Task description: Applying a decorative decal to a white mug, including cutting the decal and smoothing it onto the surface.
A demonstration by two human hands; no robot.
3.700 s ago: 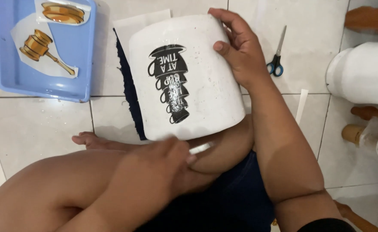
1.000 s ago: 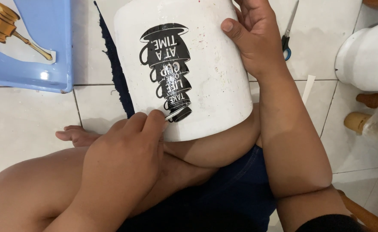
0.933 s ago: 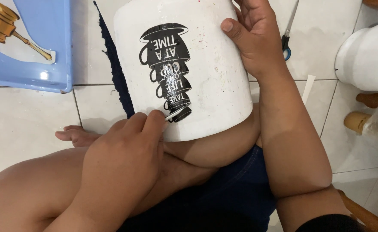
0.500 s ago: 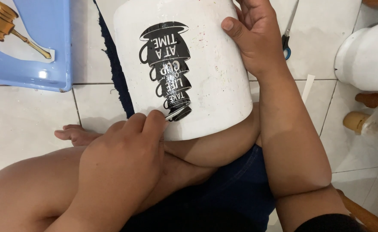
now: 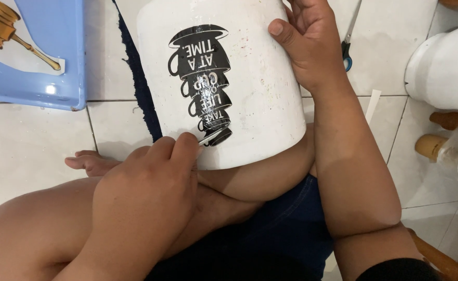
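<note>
Big white cylinder, looks like a plastic or coated container, lies on its side across the person's crossed legs, its lower end resting on the shin, its far end running out of the top of the view, above a dark blue cloth on the white tiled floor. Judging by its bulk it is stiff and probably light if empty; the smooth curved wall looks slippery, so it wants a steadying palm on the flank or rim rather than a pinch. Right hand does that: spread open over the cylinder's right side, thumb pressed flat on the wall, fingers wrapped round the back out of sight. On the wall is a black sticker shaped as a stack of cups, thin and soft, likely easy to tear or crease; best taken at its loose lower edge. Left hand is curled tight, thumb and forefinger pinched on a small thin silvery tool whose tip touches the sticker's bottom edge; what kind of tool, cannot tell. Around: blue tray upper left with a gold gavel cutout, white jug at right, scissors beyond the right hand.
</note>
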